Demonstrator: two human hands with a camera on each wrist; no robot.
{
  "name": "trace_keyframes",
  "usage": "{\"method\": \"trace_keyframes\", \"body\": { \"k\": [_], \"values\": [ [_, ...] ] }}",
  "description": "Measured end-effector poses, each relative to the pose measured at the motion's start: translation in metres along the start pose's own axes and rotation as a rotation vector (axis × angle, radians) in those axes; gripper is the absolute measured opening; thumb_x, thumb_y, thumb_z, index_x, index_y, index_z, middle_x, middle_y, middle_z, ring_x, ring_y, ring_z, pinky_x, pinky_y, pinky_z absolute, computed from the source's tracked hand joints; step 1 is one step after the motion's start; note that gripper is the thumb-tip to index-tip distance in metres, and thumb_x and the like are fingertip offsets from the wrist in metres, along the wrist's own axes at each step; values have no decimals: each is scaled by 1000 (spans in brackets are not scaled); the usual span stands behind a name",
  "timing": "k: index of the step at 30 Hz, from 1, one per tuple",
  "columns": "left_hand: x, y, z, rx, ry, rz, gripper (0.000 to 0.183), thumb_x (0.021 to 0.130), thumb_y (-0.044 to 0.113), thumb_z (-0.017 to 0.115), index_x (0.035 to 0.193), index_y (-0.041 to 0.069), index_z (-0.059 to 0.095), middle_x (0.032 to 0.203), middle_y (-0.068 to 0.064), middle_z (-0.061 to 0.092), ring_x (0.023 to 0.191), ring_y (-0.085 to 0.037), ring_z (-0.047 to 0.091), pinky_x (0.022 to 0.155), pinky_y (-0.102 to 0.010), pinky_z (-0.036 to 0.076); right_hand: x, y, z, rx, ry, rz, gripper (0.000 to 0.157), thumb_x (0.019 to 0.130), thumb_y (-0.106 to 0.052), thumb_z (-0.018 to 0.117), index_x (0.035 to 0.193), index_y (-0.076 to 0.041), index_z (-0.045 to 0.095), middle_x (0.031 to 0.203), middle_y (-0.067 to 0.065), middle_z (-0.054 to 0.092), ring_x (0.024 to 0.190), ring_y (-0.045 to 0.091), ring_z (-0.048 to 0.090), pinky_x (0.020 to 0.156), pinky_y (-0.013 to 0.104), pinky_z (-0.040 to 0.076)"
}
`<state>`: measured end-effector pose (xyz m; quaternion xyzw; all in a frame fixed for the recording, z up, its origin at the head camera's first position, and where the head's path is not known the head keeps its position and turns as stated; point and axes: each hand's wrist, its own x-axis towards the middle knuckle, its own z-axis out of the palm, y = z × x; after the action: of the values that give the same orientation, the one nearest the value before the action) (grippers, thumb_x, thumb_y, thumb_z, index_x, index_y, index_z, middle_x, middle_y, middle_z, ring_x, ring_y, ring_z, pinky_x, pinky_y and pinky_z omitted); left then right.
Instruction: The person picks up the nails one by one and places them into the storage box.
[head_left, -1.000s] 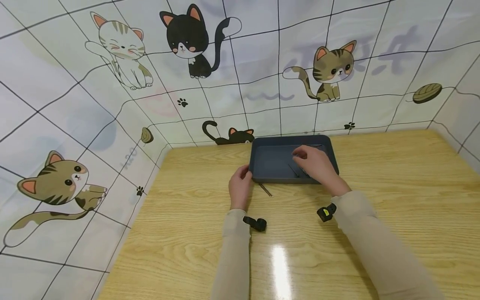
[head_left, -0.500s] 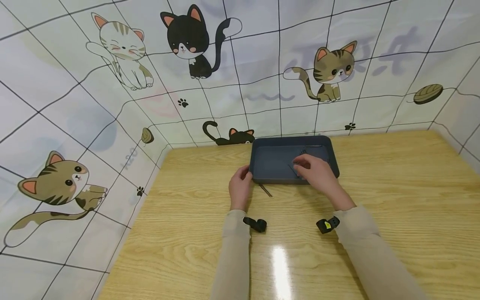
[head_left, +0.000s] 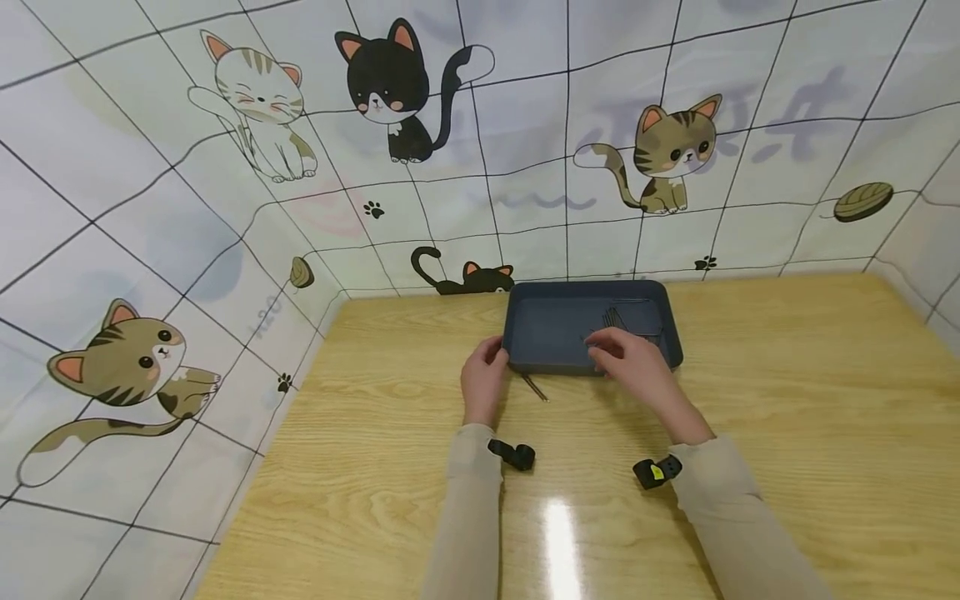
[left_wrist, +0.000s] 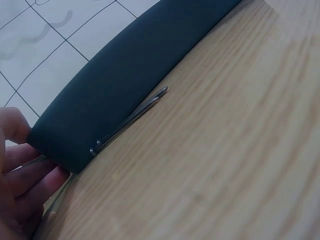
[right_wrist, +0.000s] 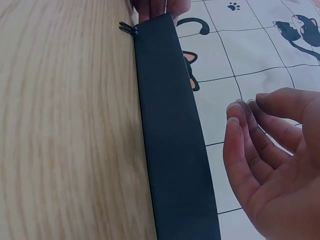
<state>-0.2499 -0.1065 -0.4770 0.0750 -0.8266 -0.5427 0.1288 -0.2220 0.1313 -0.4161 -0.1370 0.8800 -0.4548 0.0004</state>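
A dark blue tray (head_left: 555,333) stands on the table against the back wall. My left hand (head_left: 483,379) grips its front left corner, thumb at the rim and fingers against the side. Over the front right part of the tray hovers my right hand (head_left: 633,362), its thumb and fingers loosely curved, with a gap and no held thing showing in the right wrist view. Several thin dark rods (head_left: 613,318) lie inside the tray, partly hidden behind the right hand. Two slim metal rods (left_wrist: 131,120) with small rounded ends rest on the wood along the tray's front wall.
The wooden table (head_left: 375,467) meets a white wall covering (head_left: 525,192) printed with cats and grid lines behind the tray and at both sides. A bright light reflection lies on the table between the forearms.
My right hand has come back toward the tray's front edge, uncovering more rods inside. The left hand keeps its place at the corner. The head view has shifted slightly.
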Motion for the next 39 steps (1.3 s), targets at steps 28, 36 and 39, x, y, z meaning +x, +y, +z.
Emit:
{"method": "trace_keyframes", "body": {
  "k": [28, 36, 39],
  "values": [
    [-2, 0, 2, -10, -17, -12, 30, 87, 26, 52, 115, 22, 61, 107, 7, 61, 96, -9, 54, 84, -35, 41, -5, 1, 31, -142, -296, -56, 38, 90, -29, 52, 123, -12, 54, 122, 6, 54, 110, 28, 49, 86, 45, 40],
    [-1, 1, 2, -6, -19, -10, 29, 87, 26, 51, 115, 22, 62, 106, 7, 62, 96, -10, 55, 83, -35, 42, -8, -3, 34, -206, -373, -82, 39, 91, -28, 50, 126, -11, 52, 125, 8, 51, 113, 29, 47, 90, 46, 38],
    [-1, 0, 2, -6, -14, -12, 29, 87, 26, 52, 115, 23, 62, 107, 7, 62, 96, -9, 55, 83, -34, 42, -8, -5, 36, -232, -402, -107, 37, 90, -26, 51, 124, -10, 53, 124, 9, 52, 112, 29, 48, 89, 45, 38]
  ]
}}
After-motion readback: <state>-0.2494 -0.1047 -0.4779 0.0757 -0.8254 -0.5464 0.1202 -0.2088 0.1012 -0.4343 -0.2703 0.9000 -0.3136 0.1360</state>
